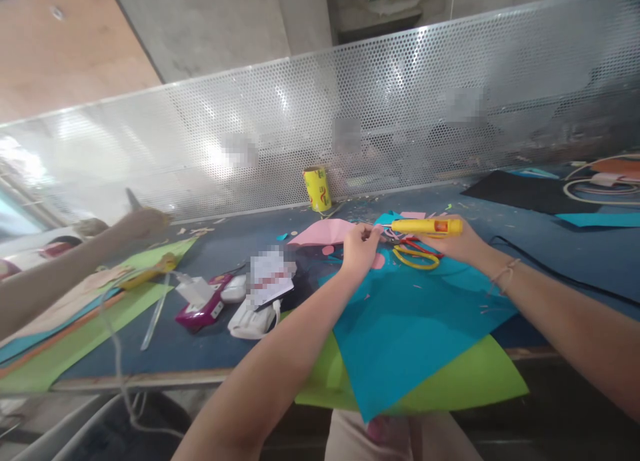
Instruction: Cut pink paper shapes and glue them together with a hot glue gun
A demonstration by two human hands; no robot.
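Observation:
My right hand is wrapped round a yellow glue gun with an orange switch; its metal tip points left. Close to that tip, my left hand is closed in a pinch, and whatever its fingers hold is too small to make out. Pink paper lies just behind the left hand. Under the right hand are scissors with yellow and red handles. A small pink paper disc rests on the large blue sheet, which overlaps a green sheet at the table's front edge.
A yellow can stands by the perforated metal screen. Left of me are a purple power strip, a white charger and another person's arm over coloured sheets. Black paper and a cable lie to the right.

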